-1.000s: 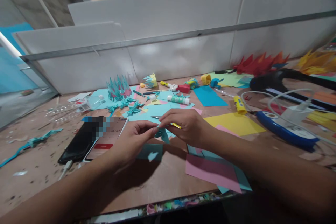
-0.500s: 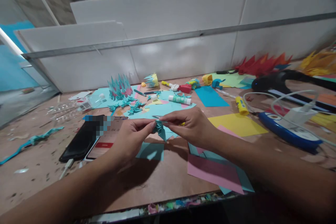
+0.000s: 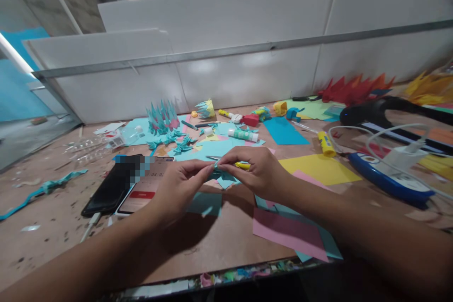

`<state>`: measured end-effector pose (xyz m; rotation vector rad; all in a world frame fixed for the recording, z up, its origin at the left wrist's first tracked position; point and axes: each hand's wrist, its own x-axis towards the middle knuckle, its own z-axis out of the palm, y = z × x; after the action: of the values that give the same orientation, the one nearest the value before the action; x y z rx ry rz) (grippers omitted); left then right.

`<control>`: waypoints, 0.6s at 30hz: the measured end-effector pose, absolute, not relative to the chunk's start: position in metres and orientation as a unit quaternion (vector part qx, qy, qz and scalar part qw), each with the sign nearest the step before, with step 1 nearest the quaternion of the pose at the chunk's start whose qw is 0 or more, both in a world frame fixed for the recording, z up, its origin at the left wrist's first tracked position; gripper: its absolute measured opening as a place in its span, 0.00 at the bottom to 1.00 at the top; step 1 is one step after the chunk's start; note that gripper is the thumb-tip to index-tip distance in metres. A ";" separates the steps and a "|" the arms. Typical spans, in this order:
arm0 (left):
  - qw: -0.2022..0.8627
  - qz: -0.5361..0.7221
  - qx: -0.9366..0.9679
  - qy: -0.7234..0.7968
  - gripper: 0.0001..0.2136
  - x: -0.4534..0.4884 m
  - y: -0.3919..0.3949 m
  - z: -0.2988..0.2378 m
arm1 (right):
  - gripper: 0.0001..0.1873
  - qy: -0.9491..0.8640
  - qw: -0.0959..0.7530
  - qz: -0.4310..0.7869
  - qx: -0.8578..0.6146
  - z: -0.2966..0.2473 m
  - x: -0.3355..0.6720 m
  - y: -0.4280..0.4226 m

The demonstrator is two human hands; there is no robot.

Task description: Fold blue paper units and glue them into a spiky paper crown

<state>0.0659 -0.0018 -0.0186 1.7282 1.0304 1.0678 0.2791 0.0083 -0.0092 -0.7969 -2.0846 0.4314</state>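
Between my two hands, above the table, is a small piece of folded teal paper (image 3: pixel 217 177), mostly hidden by my fingers. My left hand (image 3: pixel 179 181) pinches it from the left with thumb and index finger. From the other side my right hand (image 3: pixel 256 170) grips it, its fingertips nearly touching the left ones. Just behind the right hand shows a slim tool with a yellow body (image 3: pixel 242 165) and a metal tip; its kind is unclear. A teal sheet (image 3: pixel 205 203) lies on the table below the hands.
Two phones (image 3: pixel 109 188) lie left of my hands. Pink paper (image 3: pixel 290 233) and yellow paper (image 3: pixel 322 169) are at the right. Farther back are a glue stick (image 3: pixel 243 135), spiky teal folded paper (image 3: pixel 162 118) and red folded paper (image 3: pixel 354 89). A blue-and-white power strip (image 3: pixel 389 177) with cables stands right.
The teal piece has turned between my fingers, so its downward point shows less. My fingertips have come closer together, and the right hand sits slightly differently.
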 end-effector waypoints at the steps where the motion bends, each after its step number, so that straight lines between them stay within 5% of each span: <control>1: 0.401 0.423 0.702 0.410 0.11 0.065 -0.002 -0.019 | 0.07 -0.832 0.419 0.175 -0.320 -0.009 0.279 0.008; 18: 0.363 0.422 0.712 0.428 0.10 0.065 -0.005 -0.022 | 0.10 -0.773 0.448 0.268 -0.360 -0.015 0.274 0.009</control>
<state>0.0651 -0.0046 -0.0223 1.8326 1.1029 1.0870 0.2744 0.0089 -0.0154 -0.8919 -1.9122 0.6627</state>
